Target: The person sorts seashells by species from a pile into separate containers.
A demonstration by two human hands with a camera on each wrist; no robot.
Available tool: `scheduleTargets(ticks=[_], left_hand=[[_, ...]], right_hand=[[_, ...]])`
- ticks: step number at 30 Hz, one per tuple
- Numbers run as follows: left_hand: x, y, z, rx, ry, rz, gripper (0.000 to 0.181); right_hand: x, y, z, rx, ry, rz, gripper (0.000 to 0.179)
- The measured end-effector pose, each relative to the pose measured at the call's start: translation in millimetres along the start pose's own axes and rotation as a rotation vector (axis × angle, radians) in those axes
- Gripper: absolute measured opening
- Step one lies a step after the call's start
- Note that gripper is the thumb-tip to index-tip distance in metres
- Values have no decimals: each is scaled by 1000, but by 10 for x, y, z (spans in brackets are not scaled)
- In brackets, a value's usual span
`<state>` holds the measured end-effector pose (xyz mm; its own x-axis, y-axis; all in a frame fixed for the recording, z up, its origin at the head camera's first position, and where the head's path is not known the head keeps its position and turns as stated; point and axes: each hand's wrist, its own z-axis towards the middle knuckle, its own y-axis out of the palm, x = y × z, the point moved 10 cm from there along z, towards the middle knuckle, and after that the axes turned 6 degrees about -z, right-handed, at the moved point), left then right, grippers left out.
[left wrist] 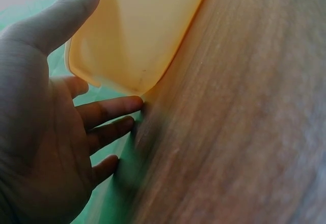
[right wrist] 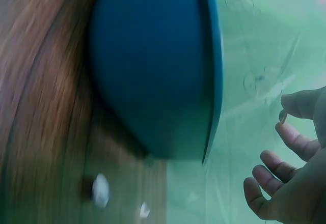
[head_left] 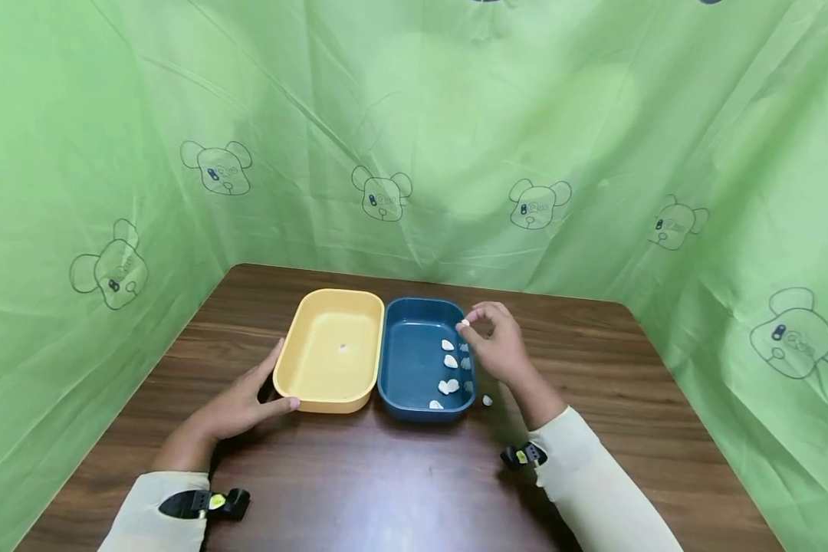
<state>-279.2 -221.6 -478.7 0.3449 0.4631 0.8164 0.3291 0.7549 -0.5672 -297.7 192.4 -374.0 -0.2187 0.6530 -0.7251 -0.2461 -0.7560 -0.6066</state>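
My right hand [head_left: 500,346] pinches a small white shell-like piece [head_left: 464,323] between thumb and forefinger, at the right rim of the blue tub [head_left: 424,415]. In the right wrist view that piece [right wrist: 282,116] shows edge-on between the fingertips, the other fingers loosely bent. Several similar white pieces [head_left: 451,361] lie along the right side inside the blue tub. My left hand [head_left: 244,402] rests at the near left corner of the yellow tub [head_left: 331,406], its thumb along the front and its fingers extended along the left wall.
Both tubs stand side by side on a brown wooden table [head_left: 386,491]. One loose white piece [head_left: 487,400] lies right of the blue tub; the right wrist view shows a white piece [right wrist: 101,190] and a smaller one [right wrist: 144,210] on the table. Green curtains [head_left: 455,115] enclose the back and sides.
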Motion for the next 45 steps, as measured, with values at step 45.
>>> scheduleTargets(ticks=[45], left_hand=[[36, -6, -18, 32, 19, 51, 116]], right_hand=[[-941, 1280, -318, -284, -36, 0, 23]])
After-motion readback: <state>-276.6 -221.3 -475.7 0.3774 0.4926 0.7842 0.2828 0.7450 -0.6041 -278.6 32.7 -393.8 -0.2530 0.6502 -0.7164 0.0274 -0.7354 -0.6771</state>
